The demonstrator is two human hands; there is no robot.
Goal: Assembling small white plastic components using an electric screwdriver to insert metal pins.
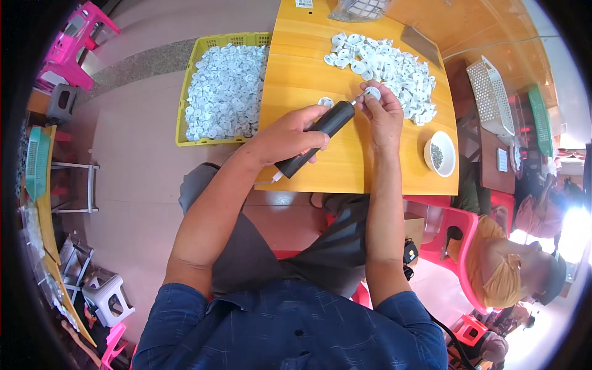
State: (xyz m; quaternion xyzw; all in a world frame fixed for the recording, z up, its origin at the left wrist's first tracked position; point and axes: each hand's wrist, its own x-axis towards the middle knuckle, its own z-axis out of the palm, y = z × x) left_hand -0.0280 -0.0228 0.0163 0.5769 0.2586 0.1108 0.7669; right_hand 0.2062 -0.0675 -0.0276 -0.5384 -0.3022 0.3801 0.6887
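My left hand (pixel 290 137) is wrapped round a black electric screwdriver (pixel 317 137), held slantwise over the wooden table with its cord end toward me. The screwdriver's tip meets a small round white plastic part (pixel 372 93), which my right hand (pixel 383 111) pinches between thumb and fingers. Whether a screw sits at the tip is too small to tell. Another white part (pixel 325 102) lies on the table just beyond my left hand. A heap of similar white parts (pixel 394 71) spreads behind my right hand. To its right stands a white bowl (pixel 449 169) with small screws (pixel 436 155) in it.
A yellow crate (pixel 180 126) full of white parts stands against the left side of the table (pixel 296 55). At the far edge lies a clear plastic bag (pixel 361 9). On the right are a white basket (pixel 490 92) and a person in a pink chair (pixel 459 253).
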